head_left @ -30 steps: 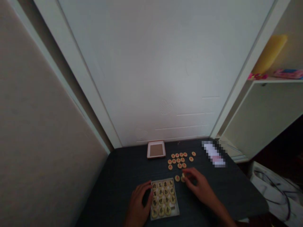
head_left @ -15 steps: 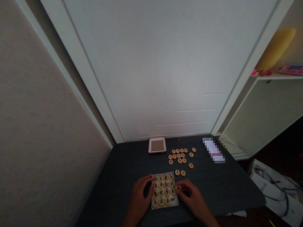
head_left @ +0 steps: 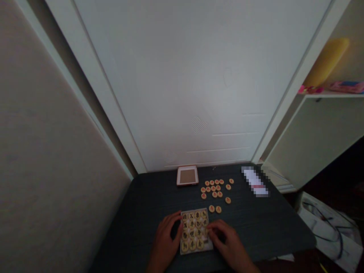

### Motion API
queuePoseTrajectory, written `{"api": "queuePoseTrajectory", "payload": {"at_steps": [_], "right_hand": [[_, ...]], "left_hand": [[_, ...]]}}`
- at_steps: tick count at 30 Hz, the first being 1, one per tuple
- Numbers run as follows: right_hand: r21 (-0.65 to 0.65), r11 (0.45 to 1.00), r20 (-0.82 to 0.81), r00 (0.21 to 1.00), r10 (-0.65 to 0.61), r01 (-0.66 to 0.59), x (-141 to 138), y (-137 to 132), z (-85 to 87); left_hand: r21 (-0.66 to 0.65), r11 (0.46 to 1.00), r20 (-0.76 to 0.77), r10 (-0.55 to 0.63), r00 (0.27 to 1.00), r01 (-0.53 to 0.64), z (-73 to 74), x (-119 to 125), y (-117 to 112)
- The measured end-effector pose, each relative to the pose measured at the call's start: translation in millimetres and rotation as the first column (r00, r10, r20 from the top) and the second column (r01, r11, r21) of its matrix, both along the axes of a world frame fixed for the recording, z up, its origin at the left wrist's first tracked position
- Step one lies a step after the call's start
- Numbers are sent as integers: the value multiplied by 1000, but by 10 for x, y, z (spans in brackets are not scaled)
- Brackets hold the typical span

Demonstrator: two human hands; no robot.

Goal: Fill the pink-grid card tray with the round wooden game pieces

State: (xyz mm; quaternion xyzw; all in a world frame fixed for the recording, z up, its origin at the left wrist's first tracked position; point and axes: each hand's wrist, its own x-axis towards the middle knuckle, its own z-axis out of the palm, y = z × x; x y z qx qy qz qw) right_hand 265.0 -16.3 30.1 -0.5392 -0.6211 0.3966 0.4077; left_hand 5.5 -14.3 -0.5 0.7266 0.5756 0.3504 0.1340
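Observation:
A shallow square box (head_left: 211,245) lies near the front of the dark table, holding rows of round xiangqi pieces (head_left: 192,244) with black characters. A gap shows at its lower right corner. My left hand (head_left: 166,239) grips the box's left edge with thumb and fingers. At the right edge, my right hand (head_left: 227,240) pinches a xiangqi piece (head_left: 207,231), mostly covered by the fingertips, over the right-hand column. Beyond the box, several loose xiangqi pieces (head_left: 218,209) with red characters lie on the table.
A box lid (head_left: 187,176) with a brown inside stands at the table's (head_left: 153,193) back edge, against the white panel. A blurred-out white item (head_left: 256,182) lies at the back right. Cables (head_left: 327,223) sit on a white box right of the table.
My right hand has moved slightly left with the piece, from beside the box to over its right edge. My left hand stays at the box. The view has shifted a little.

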Motion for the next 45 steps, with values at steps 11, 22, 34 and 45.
{"api": "queuePoseTrajectory", "payload": {"at_steps": [11,22,34,45], "right_hand": [[-47,993,-11,994,107,-107,32,-137,-83],[-50,992,-17,993,116,-117,34,-123,-38],[-25,977,118,969,215,-213,31,-86,79],[17,985,139,976,167,-171,-32,-109,-9]], "left_hand": [[15,1000,5,4,1000,-4,41,12,-5],[1,1000,21,0,1000,0,48,7,-19],[6,1000,26,26,999,-26,50,11,-20],[-27,1000,39,-5,999,6,54,7,-7]]}}
